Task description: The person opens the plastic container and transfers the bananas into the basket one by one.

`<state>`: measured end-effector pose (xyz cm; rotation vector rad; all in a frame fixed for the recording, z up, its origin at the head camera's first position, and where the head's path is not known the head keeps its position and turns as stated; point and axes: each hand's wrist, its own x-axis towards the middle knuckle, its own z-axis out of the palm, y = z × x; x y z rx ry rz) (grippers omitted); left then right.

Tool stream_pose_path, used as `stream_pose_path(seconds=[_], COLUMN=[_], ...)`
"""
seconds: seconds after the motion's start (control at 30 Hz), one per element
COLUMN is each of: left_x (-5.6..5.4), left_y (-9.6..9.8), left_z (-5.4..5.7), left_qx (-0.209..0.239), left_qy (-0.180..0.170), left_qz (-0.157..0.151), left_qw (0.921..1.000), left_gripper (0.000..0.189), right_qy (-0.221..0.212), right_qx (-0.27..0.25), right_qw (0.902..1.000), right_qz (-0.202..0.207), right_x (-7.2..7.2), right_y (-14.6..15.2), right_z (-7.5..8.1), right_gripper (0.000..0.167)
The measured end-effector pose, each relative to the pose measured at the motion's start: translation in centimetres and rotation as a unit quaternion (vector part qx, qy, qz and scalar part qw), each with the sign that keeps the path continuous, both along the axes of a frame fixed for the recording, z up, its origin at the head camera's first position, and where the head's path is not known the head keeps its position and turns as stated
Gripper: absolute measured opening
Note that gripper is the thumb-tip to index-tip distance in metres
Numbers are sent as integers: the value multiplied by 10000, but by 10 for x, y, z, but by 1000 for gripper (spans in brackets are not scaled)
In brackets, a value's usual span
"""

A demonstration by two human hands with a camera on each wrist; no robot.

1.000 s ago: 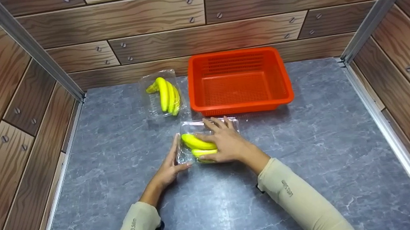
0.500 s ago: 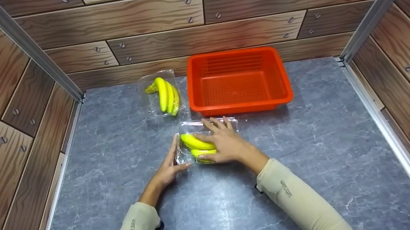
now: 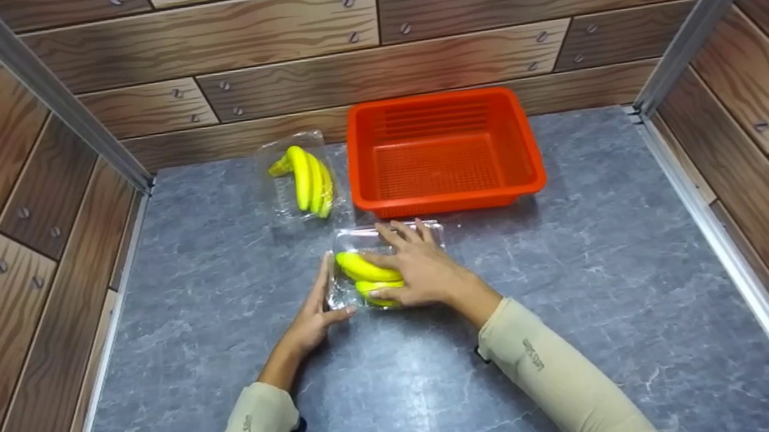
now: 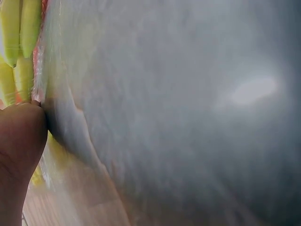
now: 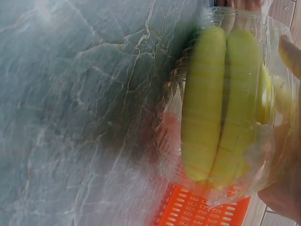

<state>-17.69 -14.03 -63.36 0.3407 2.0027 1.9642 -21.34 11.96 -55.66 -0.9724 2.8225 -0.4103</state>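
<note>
A clear plastic clamshell (image 3: pixel 359 243) with yellow bananas (image 3: pixel 360 268) inside lies on the grey table just in front of the orange basket. My right hand (image 3: pixel 417 263) lies flat over its lid, fingers stretched toward the far edge and thumb along the near side. My left hand (image 3: pixel 316 314) rests against the box's left end, fingers straight and thumb touching the front corner. The right wrist view shows the bananas (image 5: pixel 221 103) close up through the plastic. In the left wrist view my thumb (image 4: pixel 19 136) presses the plastic edge.
An orange mesh basket (image 3: pixel 446 199) stands at the back centre with nothing in it. To its left lies a second clear box of bananas (image 3: pixel 303 176). Wood-pattern walls enclose the grey marbled table (image 3: pixel 576 296) on three sides.
</note>
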Motion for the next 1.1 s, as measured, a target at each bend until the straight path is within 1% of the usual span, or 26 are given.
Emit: stream_pose_path(seconds=[0.33,0.47,0.83,1.1], left_x=[0,1,1,1], left_y=[1,0,-2,0], left_z=[1,1,2,3], left_qx=[4,3,-86,-28], left_qy=[-8,-22,-10,-36], left_qz=[43,28,133,-1], left_qw=[10000,10000,9999,10000], left_gripper=[116,116,116,113], right_qy=[52,73,118,42], right_qx=[154,135,113,-13], right_qw=[9999,9999,9998,9999], right_qz=[-3,-3,131,128], right_x=[0,1,-1,0], right_y=[-1,0,-2,0], right_z=[1,0,1,1], right_gripper=[78,78,78,76])
